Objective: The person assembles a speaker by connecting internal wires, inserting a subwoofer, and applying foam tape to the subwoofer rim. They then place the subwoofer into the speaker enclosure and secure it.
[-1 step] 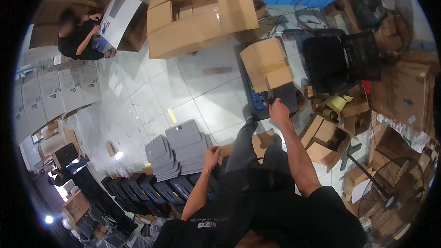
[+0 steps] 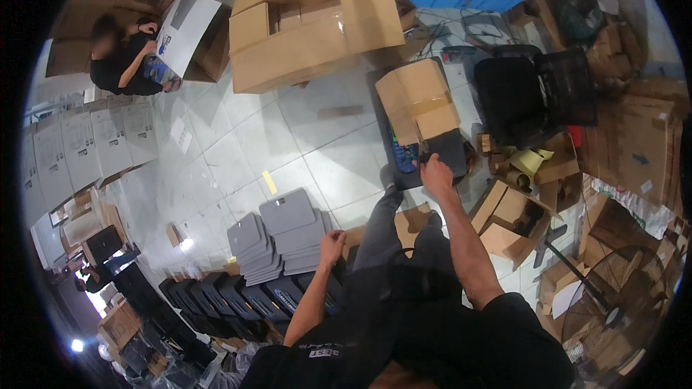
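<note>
Right fingers (image 2: 432, 163) seemingly hold a dark tool (image 2: 423, 148) by a cardboard box (image 2: 418, 94), left fingers (image 2: 336, 236) near grey panels (image 2: 288, 210).

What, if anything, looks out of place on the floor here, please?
A brown strip and a yellow strip lie on the pale floor tiles, beyond the stacked grey pads; they look like stray scraps.

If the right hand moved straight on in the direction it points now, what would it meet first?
Probably the small cardboard box just ahead of the right hand, though depth is hard to judge.
</note>
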`<state>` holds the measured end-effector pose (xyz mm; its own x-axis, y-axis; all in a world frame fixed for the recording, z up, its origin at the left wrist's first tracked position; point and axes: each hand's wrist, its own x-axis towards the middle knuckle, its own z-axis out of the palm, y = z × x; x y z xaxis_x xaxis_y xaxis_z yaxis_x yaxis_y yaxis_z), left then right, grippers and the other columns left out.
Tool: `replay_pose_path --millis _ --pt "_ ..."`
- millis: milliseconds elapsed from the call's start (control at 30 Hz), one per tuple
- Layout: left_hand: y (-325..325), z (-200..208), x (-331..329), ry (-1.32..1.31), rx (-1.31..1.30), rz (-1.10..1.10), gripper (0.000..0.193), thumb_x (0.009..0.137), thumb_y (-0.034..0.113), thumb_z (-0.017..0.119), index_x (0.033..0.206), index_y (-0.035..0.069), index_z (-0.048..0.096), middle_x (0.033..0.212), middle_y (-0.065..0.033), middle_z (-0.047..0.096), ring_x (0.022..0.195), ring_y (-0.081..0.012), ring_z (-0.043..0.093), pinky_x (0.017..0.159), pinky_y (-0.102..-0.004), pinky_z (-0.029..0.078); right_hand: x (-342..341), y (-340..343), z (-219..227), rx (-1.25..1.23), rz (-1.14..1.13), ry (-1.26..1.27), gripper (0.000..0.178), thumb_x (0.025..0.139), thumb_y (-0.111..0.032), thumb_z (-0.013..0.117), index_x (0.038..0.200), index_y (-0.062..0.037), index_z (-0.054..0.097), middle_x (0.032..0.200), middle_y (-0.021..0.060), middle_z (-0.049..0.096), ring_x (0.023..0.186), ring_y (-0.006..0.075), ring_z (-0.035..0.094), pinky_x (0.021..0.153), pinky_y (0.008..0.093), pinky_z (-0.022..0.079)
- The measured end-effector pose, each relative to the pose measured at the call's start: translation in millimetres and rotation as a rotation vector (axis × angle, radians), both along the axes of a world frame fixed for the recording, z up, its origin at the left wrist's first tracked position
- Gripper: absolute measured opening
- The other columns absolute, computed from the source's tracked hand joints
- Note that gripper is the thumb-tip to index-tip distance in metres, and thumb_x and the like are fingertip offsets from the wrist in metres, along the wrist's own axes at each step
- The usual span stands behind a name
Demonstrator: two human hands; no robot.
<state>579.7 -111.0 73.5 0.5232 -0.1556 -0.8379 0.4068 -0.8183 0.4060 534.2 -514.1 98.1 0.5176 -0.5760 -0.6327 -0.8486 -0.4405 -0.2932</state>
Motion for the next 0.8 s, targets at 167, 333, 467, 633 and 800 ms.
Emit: replay_pose_path --millis 167,333,467,633,800 --pt "-3 -12 3 -0.022 -0.038 -0.036 0.037 0.095 0.028 0.067 0.112 -0.005 0.071 0.094 -0.0173 0.076 0.083 -0.0245 0.074 0.079 -0.0369 0.056 6 -8 -2 -0.067 0.048 0.013 0.045 0.100 -0.038 0.062 0.107 0.0053 0.053 0.084 0.0260 0.072 0.087 0.0411 0.073 0.076 0.0505 0.056" --pt "-10 -16 3 -0.062 -0.031 -0.137 0.035 0.096 0.027 0.066 0.111 -0.004 0.072 0.090 -0.0143 0.074 0.080 -0.0220 0.070 0.075 -0.0349 0.054 17 -17 -8 -0.126 0.098 -0.080 0.043 0.098 -0.036 0.064 0.105 0.0048 0.053 0.080 0.0241 0.072 0.081 0.0400 0.074 0.072 0.0489 0.057" --pt "-13 -11 0 -0.101 -0.061 -0.144 0.029 0.099 0.023 0.064 0.108 -0.003 0.072 0.080 -0.0061 0.072 0.068 -0.0123 0.063 0.063 -0.0300 0.051 23 -12 -14 -0.165 0.088 -0.049 0.040 0.098 -0.034 0.065 0.102 0.0037 0.054 0.081 0.0245 0.072 0.081 0.0404 0.074 0.072 0.0483 0.058" --pt "-11 -7 -2 -0.095 0.002 -0.208 0.031 0.099 0.025 0.064 0.109 -0.003 0.072 0.083 -0.0084 0.074 0.068 -0.0134 0.064 0.064 -0.0309 0.051 31 -17 -13 -0.173 0.070 -0.071 0.038 0.098 -0.033 0.065 0.100 0.0036 0.056 0.086 0.0262 0.073 0.085 0.0405 0.074 0.076 0.0485 0.058" --pt "-1 -16 -6 -0.075 -0.002 -0.148 0.031 0.098 0.023 0.064 0.112 -0.004 0.072 0.087 -0.0090 0.075 0.069 -0.0143 0.066 0.064 -0.0303 0.052 35 -28 -3 -0.123 0.060 -0.080 0.038 0.098 -0.033 0.065 0.105 0.0028 0.055 0.087 0.0286 0.072 0.085 0.0436 0.073 0.078 0.0509 0.057"
